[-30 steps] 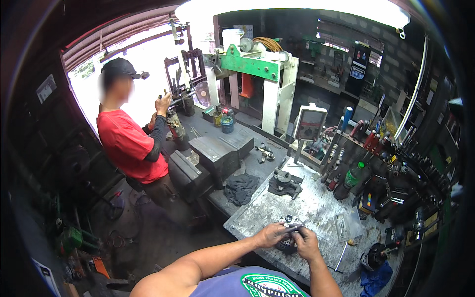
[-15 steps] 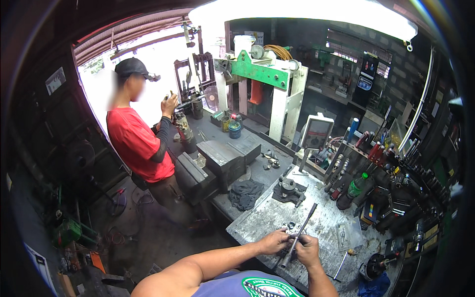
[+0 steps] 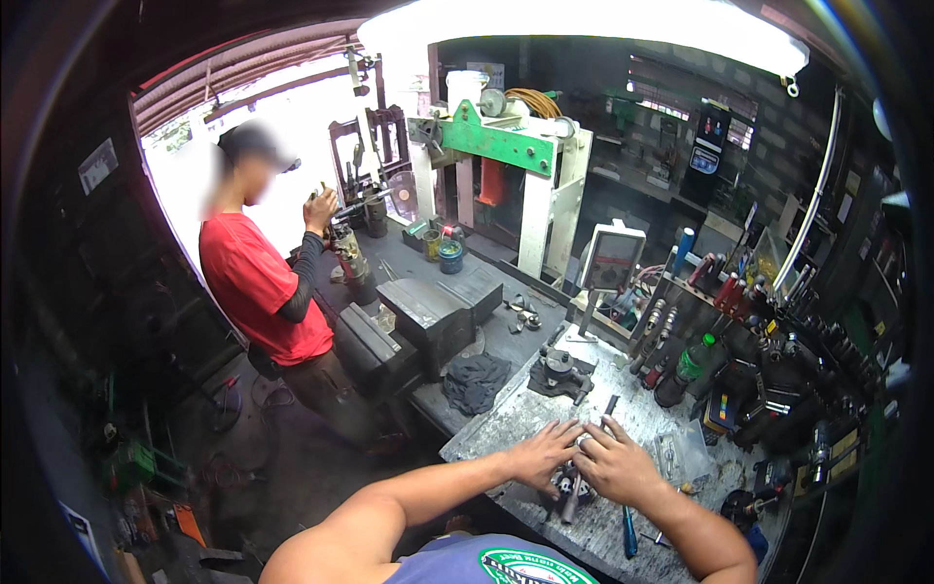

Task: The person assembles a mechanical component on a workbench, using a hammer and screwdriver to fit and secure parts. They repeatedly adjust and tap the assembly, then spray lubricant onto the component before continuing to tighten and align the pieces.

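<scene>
Small grey metal part (image 3: 569, 480) — under both hands

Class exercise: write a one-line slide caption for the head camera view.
Both hands, left hand and right hand, press on a small metal part on a cluttered workbench.

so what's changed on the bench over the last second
A long metal bar that was not visible a second ago now lies under both hands. The left hand and right hand have gone from gripping the small metal part together to pressing flat, fingers spread, over it and the bar. The person in the red shirt is at the same machine and the dark rag has not moved.
</scene>
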The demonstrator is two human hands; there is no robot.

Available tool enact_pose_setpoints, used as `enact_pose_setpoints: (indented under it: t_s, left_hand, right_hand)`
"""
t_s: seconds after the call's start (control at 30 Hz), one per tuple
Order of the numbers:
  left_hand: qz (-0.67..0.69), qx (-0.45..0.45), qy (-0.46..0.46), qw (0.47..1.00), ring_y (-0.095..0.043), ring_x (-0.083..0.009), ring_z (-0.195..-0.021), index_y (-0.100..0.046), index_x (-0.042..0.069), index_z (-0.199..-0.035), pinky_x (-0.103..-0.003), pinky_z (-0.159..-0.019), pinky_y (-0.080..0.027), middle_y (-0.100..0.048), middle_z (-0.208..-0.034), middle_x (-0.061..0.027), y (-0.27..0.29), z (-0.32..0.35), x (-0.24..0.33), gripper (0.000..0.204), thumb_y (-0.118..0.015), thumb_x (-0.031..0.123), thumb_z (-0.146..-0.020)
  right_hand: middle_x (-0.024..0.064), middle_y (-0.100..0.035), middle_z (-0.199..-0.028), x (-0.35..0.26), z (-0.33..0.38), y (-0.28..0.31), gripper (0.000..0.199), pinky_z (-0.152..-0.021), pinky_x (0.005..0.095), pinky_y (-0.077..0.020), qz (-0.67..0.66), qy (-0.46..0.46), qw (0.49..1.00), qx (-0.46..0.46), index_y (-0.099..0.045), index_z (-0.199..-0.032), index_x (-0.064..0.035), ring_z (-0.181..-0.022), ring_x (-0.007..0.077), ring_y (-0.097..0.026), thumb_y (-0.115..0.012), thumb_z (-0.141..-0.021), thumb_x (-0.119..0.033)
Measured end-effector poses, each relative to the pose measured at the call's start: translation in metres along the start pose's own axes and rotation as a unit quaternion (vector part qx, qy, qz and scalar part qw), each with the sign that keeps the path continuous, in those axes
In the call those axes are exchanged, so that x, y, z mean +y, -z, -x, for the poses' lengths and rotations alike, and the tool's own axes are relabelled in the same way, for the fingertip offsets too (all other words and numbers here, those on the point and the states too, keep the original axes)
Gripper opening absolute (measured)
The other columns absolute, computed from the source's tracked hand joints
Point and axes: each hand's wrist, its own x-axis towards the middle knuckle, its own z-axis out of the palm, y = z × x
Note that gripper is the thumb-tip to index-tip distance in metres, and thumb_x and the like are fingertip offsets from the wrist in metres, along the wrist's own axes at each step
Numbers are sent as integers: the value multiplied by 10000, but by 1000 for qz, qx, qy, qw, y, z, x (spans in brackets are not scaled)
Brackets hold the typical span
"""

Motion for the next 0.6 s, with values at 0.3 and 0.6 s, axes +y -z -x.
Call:
enact_pose_setpoints:
  t_s: [0.3, 0.6]
  left_hand:
    - [93, -117, 29, 988, -503, -470, -1418, -729, 81, -1362, -505, -1253, -401, -510, -1581, -275, -5, -16, -6, 935, -936, 561, -586]
    - [97, -174, 44, 979, -454, -545, -1475, -636, 121, -1526, -576, -1267, -401, -422, -1686, -276, -11, -12, -19, 1071, -969, 578, -617]
  right_hand:
    - [205, -773, -800, -9, -28, -7, 209, -612, 506, -622, -94, -215, 962, -141, -713, -880, -9, -718, 371, -795, -713, -850, -216]
    - [185, -773, -783, -25, -27, -23, 492, -590, 478, -615, -98, -283, 950, -88, -763, -909, 5, -695, 354, -786, -642, -1043, -453]
